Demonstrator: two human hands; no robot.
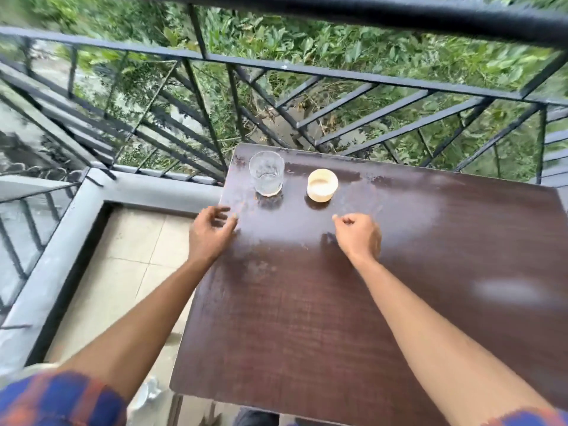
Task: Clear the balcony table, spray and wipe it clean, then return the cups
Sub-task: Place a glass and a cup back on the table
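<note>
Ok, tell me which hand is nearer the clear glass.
Left. The left hand is short and left of the glass; the right hand is farther right, short of the cream cup.

Table (430, 241) runs off right edge; plaid sleeve (58, 401) blurred.

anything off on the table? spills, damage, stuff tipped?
Both upright: glass and cream cup, near the far left corner. Table top looks worn, with pale scuffed patches along the far edge. No spill visible.
</note>
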